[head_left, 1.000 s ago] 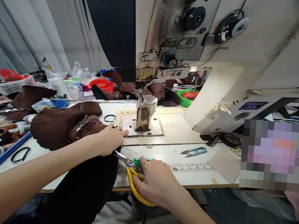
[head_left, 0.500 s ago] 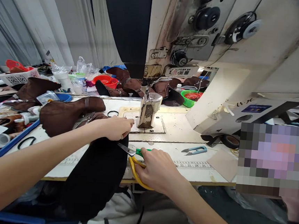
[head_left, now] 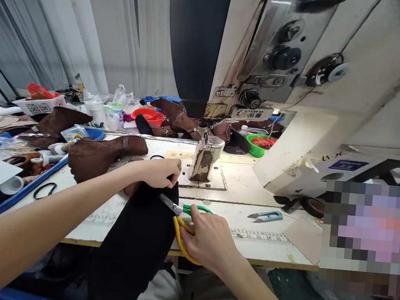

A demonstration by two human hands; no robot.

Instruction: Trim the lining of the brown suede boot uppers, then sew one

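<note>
My left hand (head_left: 163, 171) is closed, pinching the upper end of a black fabric piece (head_left: 131, 246) that hangs over the table's front edge. In my right hand (head_left: 209, 237) are scissors (head_left: 182, 246) with one green and one yellow handle. Their blades (head_left: 169, 203) lie against the right edge of the black fabric, just below my left hand; the tips are hard to make out against it. Beyond my hands stands the sewing machine's post (head_left: 207, 157). A brown shoe upper (head_left: 97, 159) lies on the table left of the post.
Blue thread snips (head_left: 267, 215) and a beige sheet (head_left: 304, 238) lie at the right. The machine arm (head_left: 324, 95) overhangs the table. At the back are a red basin (head_left: 149, 115) and a green basin (head_left: 256, 148). A blue tray (head_left: 9, 205) holds thread spools at the left.
The camera view has tilted and shifted, so everything sits lower and further right. My right hand's scissors still meet the fabric edge, and my left hand still grips the fabric.
</note>
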